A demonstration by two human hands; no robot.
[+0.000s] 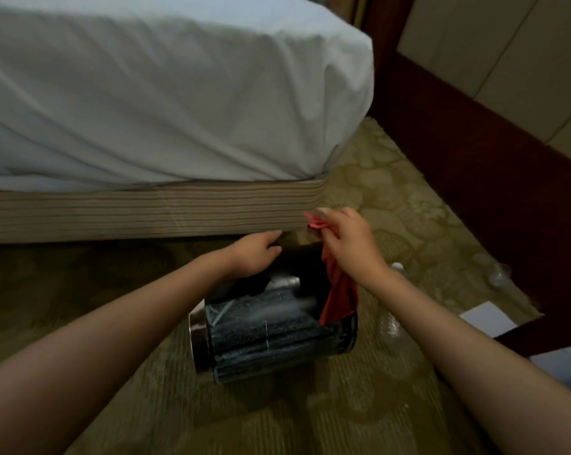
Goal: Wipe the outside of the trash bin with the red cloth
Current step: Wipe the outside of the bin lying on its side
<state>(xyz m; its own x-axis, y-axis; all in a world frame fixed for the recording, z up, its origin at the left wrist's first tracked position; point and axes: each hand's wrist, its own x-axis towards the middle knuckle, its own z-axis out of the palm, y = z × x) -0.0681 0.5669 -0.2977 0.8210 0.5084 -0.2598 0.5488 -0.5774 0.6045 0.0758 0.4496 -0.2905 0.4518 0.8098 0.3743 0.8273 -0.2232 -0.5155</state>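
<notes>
Red cloth to be bunched into a fuller pad before pressing: pinched now at its top by the curled fingers of the right hand, hanging loose against the trash bin. Wipe in long strokes along the side, steadying with the left hand, laid on the far end, fingers bent; cannot tell whether gripping. Lies tipped on the carpet near the bed base corner; dark, pale-streaked, shiny metal band at one end

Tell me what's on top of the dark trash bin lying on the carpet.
The left hand rests on the far end of the dark cylindrical trash bin; a red cloth, gripped by the right hand, hangs over its right side. The surface beneath both is covered.
</notes>
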